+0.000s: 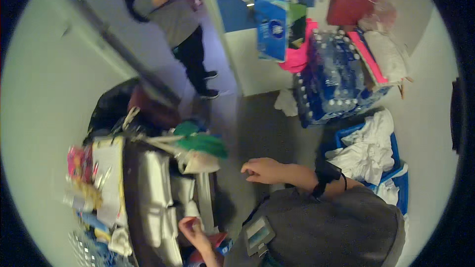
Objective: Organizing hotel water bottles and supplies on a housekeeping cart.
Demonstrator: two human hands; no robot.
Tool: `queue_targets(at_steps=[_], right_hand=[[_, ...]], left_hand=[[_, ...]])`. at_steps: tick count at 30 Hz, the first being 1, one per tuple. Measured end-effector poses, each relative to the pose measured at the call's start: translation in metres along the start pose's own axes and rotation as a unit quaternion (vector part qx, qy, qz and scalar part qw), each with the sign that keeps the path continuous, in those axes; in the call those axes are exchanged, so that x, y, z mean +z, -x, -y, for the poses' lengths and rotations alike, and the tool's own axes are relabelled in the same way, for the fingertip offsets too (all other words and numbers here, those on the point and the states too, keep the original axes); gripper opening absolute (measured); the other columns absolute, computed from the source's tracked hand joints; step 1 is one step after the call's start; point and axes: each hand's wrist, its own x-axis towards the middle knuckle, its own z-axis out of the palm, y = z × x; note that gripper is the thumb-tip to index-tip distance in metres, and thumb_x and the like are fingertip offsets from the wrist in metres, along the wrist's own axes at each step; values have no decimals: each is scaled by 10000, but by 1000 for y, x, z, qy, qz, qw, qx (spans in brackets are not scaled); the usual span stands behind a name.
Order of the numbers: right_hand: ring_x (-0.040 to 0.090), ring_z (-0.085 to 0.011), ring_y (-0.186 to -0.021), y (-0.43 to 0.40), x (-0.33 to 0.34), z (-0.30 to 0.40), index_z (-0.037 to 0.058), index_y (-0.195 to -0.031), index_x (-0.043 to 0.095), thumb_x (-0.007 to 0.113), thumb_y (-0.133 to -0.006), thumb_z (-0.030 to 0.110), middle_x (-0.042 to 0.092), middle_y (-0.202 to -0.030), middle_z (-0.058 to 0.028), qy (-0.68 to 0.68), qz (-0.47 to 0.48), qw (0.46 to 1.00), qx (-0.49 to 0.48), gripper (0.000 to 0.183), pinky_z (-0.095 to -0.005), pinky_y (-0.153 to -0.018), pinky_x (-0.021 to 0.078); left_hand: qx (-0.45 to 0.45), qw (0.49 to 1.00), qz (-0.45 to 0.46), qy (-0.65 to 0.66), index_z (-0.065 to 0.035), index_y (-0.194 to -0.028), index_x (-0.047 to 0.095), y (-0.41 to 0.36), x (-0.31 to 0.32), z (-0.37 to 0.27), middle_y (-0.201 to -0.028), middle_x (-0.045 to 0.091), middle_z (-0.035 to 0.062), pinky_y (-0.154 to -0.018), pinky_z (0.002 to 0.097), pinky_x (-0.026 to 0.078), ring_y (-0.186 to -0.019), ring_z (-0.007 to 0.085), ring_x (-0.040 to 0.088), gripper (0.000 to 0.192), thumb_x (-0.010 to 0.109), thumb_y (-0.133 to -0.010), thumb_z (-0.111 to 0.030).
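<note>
My left hand (195,230) is at the lower centre, beside a housekeeping cart whose shelves hold folded white linens (156,181). Its fingers are curled and blurred by motion; whether anything is in them cannot be told. A red item (217,238) lies close by that hand. My right hand (264,170) hangs over the dark floor, loosely bent, thumb apart from the fingers, with nothing seen in it. A black band is on that forearm. Between the hands and farther off, a green duster head (202,144) and a whitish bag (200,162) hang at the cart's end.
The cart top carries a clipboard (107,178) and small packets. Blue bins (400,189) with crumpled white linens (365,148) stand at the right. Beyond them are stacked packs of water bottles (336,70). Another person (178,22) stands in the doorway, upper left. A black bag (111,107) sits behind the cart.
</note>
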Motion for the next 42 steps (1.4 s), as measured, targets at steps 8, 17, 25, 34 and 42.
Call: queue_targets(at_steps=[8,17,25,34,42], right_hand=[[591,-252,-759,151,-142,-189,85,-1073,535,618,-758,140,602,-828,-90,-60,-509,828,229,330,-363,-690,471],[568,-288,-958,146,-247,-364,39,-1148,490,666,-710,239,587,-969,-156,-66,-663,648,369,513,-362,-839,444],[561,-353,-985,111,-342,-423,43,-1144,521,674,-692,267,606,-1005,-190,-98,-568,639,508,526,-411,-862,429],[523,-354,-1051,117,-297,-414,64,-1117,506,734,-665,158,555,-1117,-170,-9,-683,623,381,516,-405,-857,437],[517,-340,-1050,149,-332,-216,66,-1120,499,752,-642,209,542,-1123,-147,77,-668,729,127,559,-411,-893,405]], left_hand=[[-139,946,287,55,-80,-983,502,0,229,-34,-896,504,-6,-783,232,389,-849,93,480,180,569,-823,-30],[-72,876,469,-93,-52,-995,540,-63,341,-30,-942,569,34,-792,250,417,-887,117,530,192,608,-823,-106],[24,852,509,-123,-31,-979,550,-142,458,-59,-912,585,39,-780,256,442,-864,123,552,168,600,-829,-90],[87,764,619,-159,-42,-1005,556,-168,577,-94,-885,597,45,-788,259,443,-830,130,564,215,628,-808,-90],[383,683,618,-63,-24,-1173,464,-62,662,-184,-1227,457,152,-934,368,382,-1145,227,440,625,773,-665,-217]])
